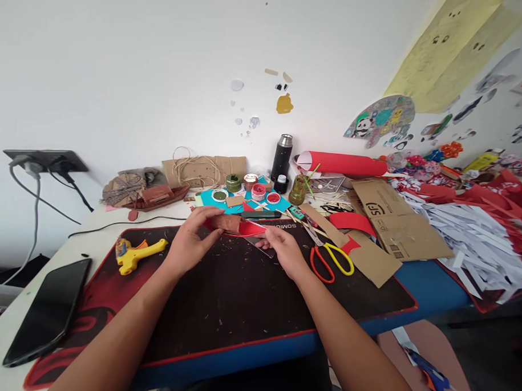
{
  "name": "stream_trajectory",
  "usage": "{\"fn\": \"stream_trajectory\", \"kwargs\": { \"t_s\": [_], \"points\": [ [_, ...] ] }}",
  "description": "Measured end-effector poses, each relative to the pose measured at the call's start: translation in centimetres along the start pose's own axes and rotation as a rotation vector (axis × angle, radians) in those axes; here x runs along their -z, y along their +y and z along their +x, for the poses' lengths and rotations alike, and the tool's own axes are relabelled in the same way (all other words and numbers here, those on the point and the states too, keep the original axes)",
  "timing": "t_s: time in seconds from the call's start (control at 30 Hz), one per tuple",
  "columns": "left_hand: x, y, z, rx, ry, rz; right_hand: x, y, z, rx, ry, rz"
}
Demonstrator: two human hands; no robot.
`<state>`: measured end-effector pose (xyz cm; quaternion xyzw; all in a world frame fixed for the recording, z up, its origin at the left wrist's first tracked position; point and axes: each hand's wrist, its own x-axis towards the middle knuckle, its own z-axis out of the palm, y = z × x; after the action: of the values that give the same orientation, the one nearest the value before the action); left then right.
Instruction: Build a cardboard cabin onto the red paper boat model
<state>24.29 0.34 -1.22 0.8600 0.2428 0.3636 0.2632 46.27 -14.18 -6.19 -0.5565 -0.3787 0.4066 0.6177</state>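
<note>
Over the dark mat, my left hand (195, 236) grips a small brown curved piece (227, 223), thumb in front and fingers behind. A red paper strip (252, 229) runs from that piece to my right hand (282, 247), which pinches the strip's far end between thumb and fingers. Under the right fingertips lies a clear flat ruler-like piece (261, 248), partly hidden; I cannot tell whether it is touched. Scissors with red and yellow handles (332, 261) rest just right of my right hand. To the left of my left hand lies a yellow glue gun (139, 254).
Paint jars (233, 183) stand on blue paper behind the hands, near a black flask (282, 156). Cardboard pieces (376, 259) and white paper strips (469, 240) cover the right side. A black phone (49, 311) lies at left on the black-red mat's edge (238, 346).
</note>
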Motion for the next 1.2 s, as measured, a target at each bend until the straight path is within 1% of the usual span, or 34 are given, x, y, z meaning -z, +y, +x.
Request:
{"fn": "stream_trajectory", "kwargs": {
  "t_s": [0.13,0.2,0.3,0.43,0.5,0.6,0.67,0.73,0.8,0.83,0.9,0.97,1.0,1.03,1.1,1.2],
  "points": [
    [0.0,0.6,-0.2,-0.053,0.041,0.026,-0.1,-0.7,-0.3,-0.103,-0.144,0.214],
    [-0.2,1.0,-0.3,-0.090,0.043,0.020,-0.2,-0.9,-0.4,-0.150,-0.195,0.279],
    [-0.7,1.9,-0.6,-0.137,0.011,-0.016,-0.4,-1.0,-0.6,-0.181,-0.243,0.315],
    [-1.7,3.3,-1.1,-0.157,-0.032,-0.072,-0.7,-1.2,-0.9,-0.238,-0.325,0.404],
    [-2.1,3.6,-1.3,-0.181,-0.039,-0.080,-0.7,-1.4,-1.1,-0.261,-0.340,0.440],
    [-2.5,3.7,-1.5,-0.184,-0.069,-0.023,-0.5,-1.5,-1.2,-0.269,-0.297,0.457],
    [-2.5,3.5,-1.5,-0.155,-0.077,0.015,-0.4,-1.4,-1.1,-0.259,-0.252,0.460],
    [-2.5,3.3,-1.6,-0.114,-0.048,0.013,-0.4,-1.3,-1.0,-0.241,-0.210,0.451],
    [-2.5,3.1,-1.7,-0.033,0.001,-0.077,-0.5,-1.3,-0.9,-0.221,-0.173,0.426],
    [-2.6,3.0,-1.7,0.029,0.010,-0.154,-0.5,-1.3,-0.9,-0.213,-0.161,0.414],
    [-2.8,2.8,-1.6,0.176,-0.031,-0.321,-0.7,-1.5,-0.9,-0.192,-0.155,0.396],
    [-3.0,2.7,-1.5,0.301,-0.126,-0.440,-0.9,-1.6,-1.0,-0.169,-0.155,0.387],
    [-3.1,2.7,-1.4,0.341,-0.175,-0.475,-0.9,-1.7,-1.0,-0.162,-0.154,0.382],
    [-3.2,2.8,-1.2,0.368,-0.212,-0.503,-1.0,-1.8,-1.1,-0.158,-0.152,0.379],
    [-3.2,2.9,-1.0,0.390,-0.251,-0.541,-1.0,-1.8,-1.1,-0.157,-0.158,0.379],
    [-2.9,3.1,-0.8,0.392,-0.235,-0.547,-1.0,-1.9,-1.2,-0.156,-0.184,0.366]
  ]
}}
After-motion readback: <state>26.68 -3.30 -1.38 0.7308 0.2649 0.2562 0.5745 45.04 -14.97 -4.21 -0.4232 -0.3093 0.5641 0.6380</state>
